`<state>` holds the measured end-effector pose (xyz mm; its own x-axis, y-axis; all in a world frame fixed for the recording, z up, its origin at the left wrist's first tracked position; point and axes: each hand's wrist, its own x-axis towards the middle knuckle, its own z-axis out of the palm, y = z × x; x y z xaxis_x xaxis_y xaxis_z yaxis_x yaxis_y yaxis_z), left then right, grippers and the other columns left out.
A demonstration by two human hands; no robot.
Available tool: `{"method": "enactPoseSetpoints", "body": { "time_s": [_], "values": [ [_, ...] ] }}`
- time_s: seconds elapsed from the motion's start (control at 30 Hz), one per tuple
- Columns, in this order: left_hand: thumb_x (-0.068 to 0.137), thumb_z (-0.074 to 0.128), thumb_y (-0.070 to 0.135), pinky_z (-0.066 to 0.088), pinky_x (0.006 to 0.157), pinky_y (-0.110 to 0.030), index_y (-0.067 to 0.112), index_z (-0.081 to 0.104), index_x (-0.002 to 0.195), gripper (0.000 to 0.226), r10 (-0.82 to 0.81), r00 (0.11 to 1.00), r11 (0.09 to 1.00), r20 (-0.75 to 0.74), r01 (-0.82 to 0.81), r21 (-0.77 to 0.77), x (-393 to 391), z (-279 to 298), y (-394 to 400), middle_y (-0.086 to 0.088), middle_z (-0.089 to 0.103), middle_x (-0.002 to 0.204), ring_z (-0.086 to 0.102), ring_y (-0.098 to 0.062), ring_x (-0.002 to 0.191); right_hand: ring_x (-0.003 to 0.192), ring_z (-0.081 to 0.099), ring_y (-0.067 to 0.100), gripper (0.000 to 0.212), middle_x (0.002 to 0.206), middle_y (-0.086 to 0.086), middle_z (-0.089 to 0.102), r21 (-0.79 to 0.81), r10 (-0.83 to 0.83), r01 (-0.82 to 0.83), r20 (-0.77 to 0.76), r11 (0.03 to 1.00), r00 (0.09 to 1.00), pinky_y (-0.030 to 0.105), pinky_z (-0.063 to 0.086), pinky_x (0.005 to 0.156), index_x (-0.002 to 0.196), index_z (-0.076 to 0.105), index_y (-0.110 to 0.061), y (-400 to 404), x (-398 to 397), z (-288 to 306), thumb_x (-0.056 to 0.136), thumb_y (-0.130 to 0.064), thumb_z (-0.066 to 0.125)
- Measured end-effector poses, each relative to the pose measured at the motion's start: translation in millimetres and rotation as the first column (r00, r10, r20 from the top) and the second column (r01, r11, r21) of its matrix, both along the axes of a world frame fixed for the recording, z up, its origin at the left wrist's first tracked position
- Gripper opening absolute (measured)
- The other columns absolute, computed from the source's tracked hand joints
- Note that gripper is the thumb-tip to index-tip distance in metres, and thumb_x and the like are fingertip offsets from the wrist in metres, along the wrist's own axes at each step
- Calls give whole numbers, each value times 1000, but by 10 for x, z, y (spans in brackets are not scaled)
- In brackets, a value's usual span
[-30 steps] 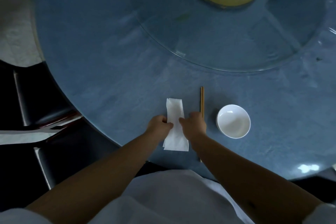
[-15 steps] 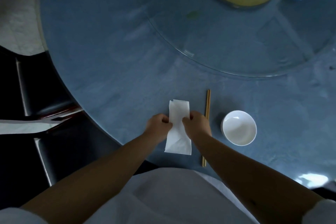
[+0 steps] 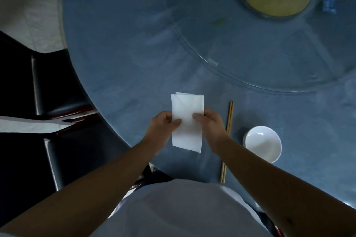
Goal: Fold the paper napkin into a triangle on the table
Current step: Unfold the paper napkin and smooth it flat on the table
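**Hands on napkin: fold not yet a triangle**

Left hand [image 3: 163, 127]: closed in a pinch on the left long edge of the paper napkin [image 3: 186, 123], thumb lying on top of the sheet. Right hand [image 3: 211, 123]: closed likewise on the right long edge, thumb on top, opposite the other.

Napkin: white, a narrow rectangle with its long sides running away from the person, layers showing at the far end. It was held between the 2 hands over the near part of the blue table [image 3: 119, 54]; whether its near end touched the surface could not be told.

Nearby: 2 chopsticks [image 3: 228, 136] lay just right of the right hand, a white bowl [image 3: 262, 143] further right, apart from both.

Step in hand, as judged: squaring up the rectangle before the diagonal fold. No slanted crease was visible.

Next move, as judged: lay the napkin flat, pin 1 corner, carry another across on the slant, match the edges and press the crease. Thin paper would likely shift or tear if pulled hard.
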<state>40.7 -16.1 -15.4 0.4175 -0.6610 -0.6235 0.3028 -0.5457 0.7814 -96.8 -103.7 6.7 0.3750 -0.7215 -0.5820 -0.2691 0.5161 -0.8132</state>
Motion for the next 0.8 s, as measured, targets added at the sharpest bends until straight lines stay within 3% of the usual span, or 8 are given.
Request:
{"method": "enactPoseSetpoints", "body": {
  "time_s": [0.1, 0.17, 0.27, 0.33, 0.47, 0.67, 0.8],
  "values": [
    [84, 71, 14, 54, 64, -27, 19, 65, 83, 8, 83, 989, 996, 125, -84, 2, 183, 36, 78, 5, 73, 72, 68, -10, 67, 72, 63, 21, 18, 77, 5, 67, -7, 19, -19, -6, 1000, 1000, 34, 51, 65, 76, 66, -13, -6, 238, -56, 87, -1, 57],
    [83, 72, 16, 51, 62, -26, 19, 65, 82, 8, 102, 976, 994, 190, -108, 18, 307, 34, 138, 5, 72, 74, 67, -10, 65, 65, 60, 15, 22, 69, 0, 64, -8, 49, -50, -24, 999, 998, 28, 48, 59, 70, 63, -14, 31, 416, -127, 85, -1, 58],
    [82, 72, 22, 52, 62, -27, 21, 67, 86, 6, 68, 955, 990, 288, -101, 100, 453, -29, 209, 5, 72, 79, 67, -11, 69, 60, 60, 12, 20, 63, -6, 64, -2, 97, -98, -131, 995, 987, 24, 47, 54, 66, 64, -16, 118, 630, -267, 82, -8, 57],
    [83, 69, 22, 55, 67, -31, 24, 67, 90, 8, 40, 951, 986, 306, -87, 142, 500, -83, 239, 5, 72, 85, 68, -15, 75, 66, 63, 18, 12, 71, 0, 66, 27, 150, -148, -194, 989, 969, 30, 48, 57, 76, 66, -13, 171, 722, -359, 81, -14, 55],
    [83, 65, 19, 54, 70, -31, 25, 65, 107, 25, 2, 951, 978, 310, -66, 196, 484, -172, 260, 4, 73, 92, 67, -15, 77, 81, 63, 24, 22, 91, 5, 65, 21, 240, -249, -364, 968, 900, 32, 49, 63, 102, 64, -15, 230, 759, -481, 84, -23, 55],
    [83, 67, 20, 39, 66, -10, 24, 66, 110, 27, -25, 928, 972, 372, -65, 228, 376, -226, 304, 20, 61, 84, 57, 5, 78, 63, 51, 11, 11, 75, -4, 54, -75, 299, -385, -501, 920, 812, 24, 32, 47, 88, 54, -18, 242, 730, -494, 86, -28, 57],
    [82, 68, 21, 42, 75, -21, 22, 67, 107, 25, -42, 901, 971, 432, -65, 229, 364, -203, 274, 5, 65, 98, 61, -9, 86, 61, 50, 12, 11, 75, -2, 53, -70, 289, -363, -472, 929, 833, 25, 34, 46, 84, 52, -15, 221, 764, -471, 88, -25, 54]
  ]
}}
